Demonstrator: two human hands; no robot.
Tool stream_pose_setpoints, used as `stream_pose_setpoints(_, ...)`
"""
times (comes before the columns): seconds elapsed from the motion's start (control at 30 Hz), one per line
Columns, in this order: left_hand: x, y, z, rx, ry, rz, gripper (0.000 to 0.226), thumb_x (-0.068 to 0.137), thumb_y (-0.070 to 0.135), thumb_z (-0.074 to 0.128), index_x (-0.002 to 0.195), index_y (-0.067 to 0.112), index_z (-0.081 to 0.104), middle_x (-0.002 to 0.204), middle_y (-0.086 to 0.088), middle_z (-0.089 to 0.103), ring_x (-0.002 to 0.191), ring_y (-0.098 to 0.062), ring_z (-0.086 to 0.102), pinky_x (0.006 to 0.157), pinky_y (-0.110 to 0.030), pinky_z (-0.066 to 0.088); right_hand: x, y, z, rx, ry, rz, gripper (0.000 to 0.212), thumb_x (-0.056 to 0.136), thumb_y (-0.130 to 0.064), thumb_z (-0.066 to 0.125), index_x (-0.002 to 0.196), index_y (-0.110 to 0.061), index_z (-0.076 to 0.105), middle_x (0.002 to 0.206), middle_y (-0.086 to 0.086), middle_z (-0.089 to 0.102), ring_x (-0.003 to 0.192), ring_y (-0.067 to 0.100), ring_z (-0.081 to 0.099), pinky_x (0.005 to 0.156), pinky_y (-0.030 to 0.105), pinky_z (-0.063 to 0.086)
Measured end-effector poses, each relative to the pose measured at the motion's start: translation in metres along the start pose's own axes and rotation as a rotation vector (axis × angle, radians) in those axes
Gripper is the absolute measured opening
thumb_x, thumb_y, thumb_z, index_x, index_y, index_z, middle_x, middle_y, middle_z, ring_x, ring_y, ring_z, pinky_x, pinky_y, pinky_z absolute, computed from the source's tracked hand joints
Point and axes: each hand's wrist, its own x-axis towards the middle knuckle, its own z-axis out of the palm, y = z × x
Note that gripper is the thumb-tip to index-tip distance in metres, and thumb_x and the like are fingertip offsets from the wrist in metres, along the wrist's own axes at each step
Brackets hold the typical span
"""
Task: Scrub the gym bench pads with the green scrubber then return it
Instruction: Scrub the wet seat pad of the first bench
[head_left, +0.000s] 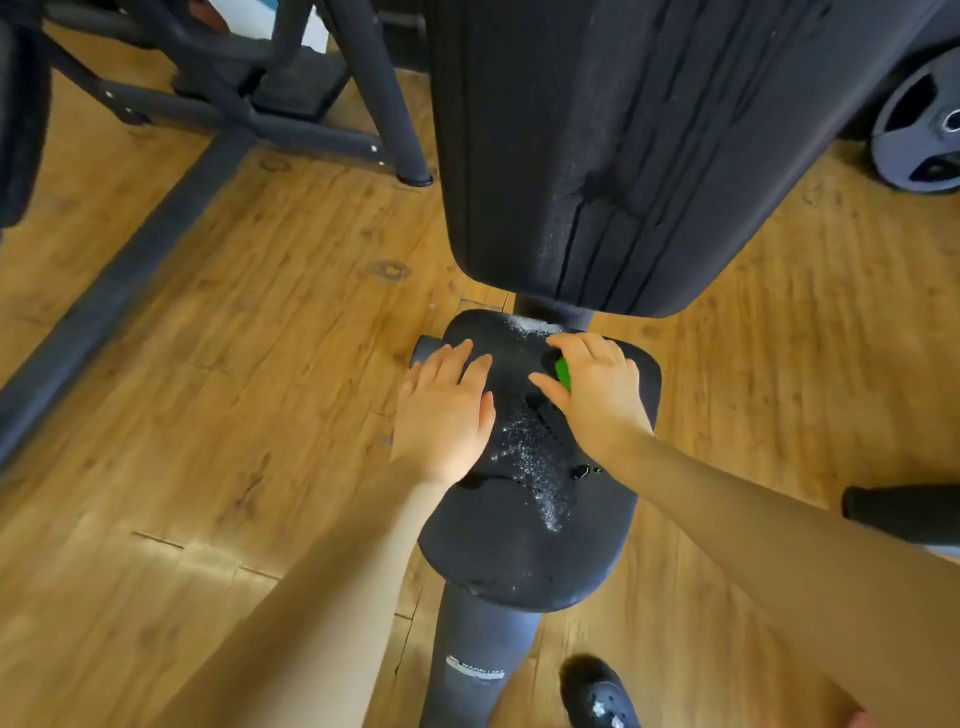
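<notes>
The black seat pad (524, 545) of the gym bench lies below me, wet with white foam down its middle. The raised back pad (597, 156) stands behind it, streaked with wet lines. My right hand (597, 389) grips the green scrubber (562, 372) and holds it against the far right part of the seat pad; only a small green patch shows under my fingers. My left hand (447, 410) lies flat with straight fingers on the seat pad's left edge.
The bench's grey support post (478, 660) runs down toward me. A dark machine frame (171, 171) crosses the wooden floor at left. A weight plate (919, 130) leans at the far right, a black foam roller (904, 512) lies at right, and a black shoe (597, 696) is below.
</notes>
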Motion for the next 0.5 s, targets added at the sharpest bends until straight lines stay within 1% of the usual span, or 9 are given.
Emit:
stream_pose_setpoints(0.07,0.008,-0.003,0.014,0.005,-0.029,-0.026,0.043,0.096,0.023,0.056,0.137,0.010,0.054,0.148,-0.013,0.045,0.136,-0.033,0.042,0.109,-0.048,0.033,0.011,0.003,0.009,-0.012,-0.026,-0.014,0.046,0.092,-0.034,0.065,0.129,-0.008,0.059,0.123,0.014,0.059,0.116,0.038,0.051,0.090,0.048,0.038)
stream_pose_setpoints(0.13,0.014,-0.005,0.025,0.002,-0.050,-0.049,0.046,0.100,0.026,0.048,0.144,0.012,0.045,0.155,-0.010,0.034,0.142,-0.029,0.031,0.113,-0.045,0.026,0.021,0.006,0.018,-0.041,-0.051,-0.023,0.046,0.093,-0.036,0.062,0.129,-0.008,0.058,0.122,0.013,0.057,0.115,0.037,0.050,0.091,0.046,0.038)
stream_pose_setpoints(0.2,0.017,-0.006,0.037,-0.016,-0.055,-0.062,0.049,0.100,0.027,0.048,0.145,0.011,0.042,0.157,-0.010,0.030,0.144,-0.029,0.028,0.112,-0.045,0.028,0.029,0.008,0.025,-0.064,-0.066,-0.025,0.046,0.094,-0.038,0.060,0.128,-0.008,0.058,0.122,0.013,0.056,0.114,0.036,0.050,0.090,0.046,0.038)
stream_pose_setpoints(0.3,0.021,-0.008,0.055,-0.018,-0.054,-0.078,0.048,0.096,0.028,0.056,0.139,0.008,0.050,0.153,-0.014,0.037,0.140,-0.033,0.036,0.102,-0.049,0.041,0.039,0.008,0.035,-0.081,-0.100,0.009,0.047,0.096,-0.041,0.057,0.129,-0.008,0.056,0.124,0.012,0.055,0.116,0.034,0.048,0.091,0.043,0.037)
stream_pose_setpoints(0.37,0.022,-0.010,0.065,-0.023,-0.049,-0.074,0.046,0.093,0.028,0.059,0.134,0.007,0.056,0.146,-0.016,0.046,0.134,-0.035,0.044,0.097,-0.052,0.047,0.040,0.010,0.042,-0.077,-0.125,0.040,0.051,0.095,-0.045,0.055,0.133,-0.011,0.053,0.129,0.009,0.053,0.120,0.031,0.046,0.095,0.042,0.035)
stream_pose_setpoints(0.43,0.020,-0.012,0.073,0.018,-0.036,-0.043,0.046,0.095,0.033,0.049,0.133,0.008,0.056,0.144,-0.016,0.049,0.133,-0.035,0.046,0.100,-0.054,0.046,0.035,0.015,0.047,-0.027,-0.128,0.056,0.059,0.094,-0.051,0.054,0.139,-0.014,0.047,0.137,0.005,0.050,0.129,0.028,0.042,0.106,0.044,0.027)
stream_pose_setpoints(0.5,0.014,-0.013,0.079,0.058,-0.025,-0.024,0.050,0.096,0.036,0.037,0.135,0.010,0.053,0.146,-0.014,0.046,0.136,-0.033,0.042,0.107,-0.052,0.040,0.025,0.021,0.050,0.026,-0.114,0.055,0.064,0.095,-0.056,0.046,0.144,-0.015,0.042,0.145,0.002,0.046,0.137,0.023,0.035,0.117,0.049,0.015)
